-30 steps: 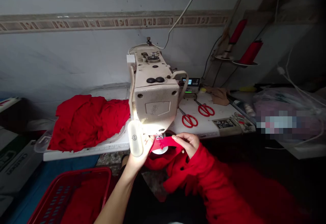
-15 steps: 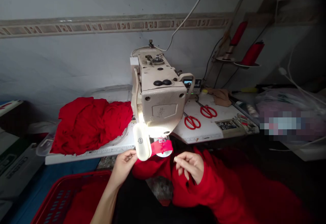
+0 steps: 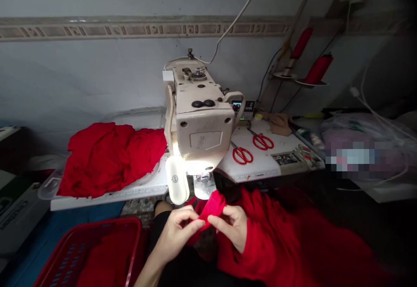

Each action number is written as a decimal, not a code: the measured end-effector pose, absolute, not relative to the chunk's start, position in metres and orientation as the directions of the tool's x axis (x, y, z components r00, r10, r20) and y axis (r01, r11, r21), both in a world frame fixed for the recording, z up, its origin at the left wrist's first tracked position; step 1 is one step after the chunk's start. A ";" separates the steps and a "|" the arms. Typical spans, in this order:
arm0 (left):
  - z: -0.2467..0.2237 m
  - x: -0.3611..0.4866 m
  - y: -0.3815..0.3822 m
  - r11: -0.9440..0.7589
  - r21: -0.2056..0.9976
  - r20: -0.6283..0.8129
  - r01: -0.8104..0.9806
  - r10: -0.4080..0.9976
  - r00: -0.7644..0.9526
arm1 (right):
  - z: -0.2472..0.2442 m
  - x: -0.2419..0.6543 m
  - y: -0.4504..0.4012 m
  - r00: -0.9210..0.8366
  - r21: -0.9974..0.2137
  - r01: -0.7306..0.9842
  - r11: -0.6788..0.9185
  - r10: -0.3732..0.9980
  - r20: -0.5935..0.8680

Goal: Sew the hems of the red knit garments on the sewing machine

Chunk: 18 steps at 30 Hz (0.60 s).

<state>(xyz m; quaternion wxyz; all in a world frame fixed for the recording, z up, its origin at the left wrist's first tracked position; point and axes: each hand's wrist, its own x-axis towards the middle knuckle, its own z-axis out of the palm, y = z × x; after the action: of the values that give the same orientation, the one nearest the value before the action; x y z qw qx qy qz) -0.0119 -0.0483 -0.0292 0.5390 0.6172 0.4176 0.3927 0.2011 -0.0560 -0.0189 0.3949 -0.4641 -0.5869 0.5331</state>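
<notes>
Left hand [image 3: 177, 235] | right hand [image 3: 232, 228] | fingers [image 3: 192, 222] of both pinch a red fabric piece [image 3: 213, 208] | held above the desk [image 3: 250, 171], just before the sewing machine [image 3: 198, 135], within both hands' working reach

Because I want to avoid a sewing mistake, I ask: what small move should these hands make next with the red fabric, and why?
Probably slide the folded red fabric under the presser foot. The left hand and right hand pinch it just in front of the sewing machine, and the lit plate below the foot looks bare.
</notes>
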 end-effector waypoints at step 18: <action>-0.009 -0.010 -0.051 0.016 0.958 -0.166 0.285 0.844 0.509 | -0.030 0.237 -0.049 -0.402 -0.951 0.272 -0.144 0.882 -0.248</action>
<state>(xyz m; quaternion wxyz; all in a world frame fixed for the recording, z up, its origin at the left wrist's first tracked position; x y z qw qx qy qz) -0.0103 -0.0508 -0.0091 0.5685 0.6568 0.4299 0.2459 0.2369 -0.0493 -0.0304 0.2611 -0.4807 -0.6001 0.5837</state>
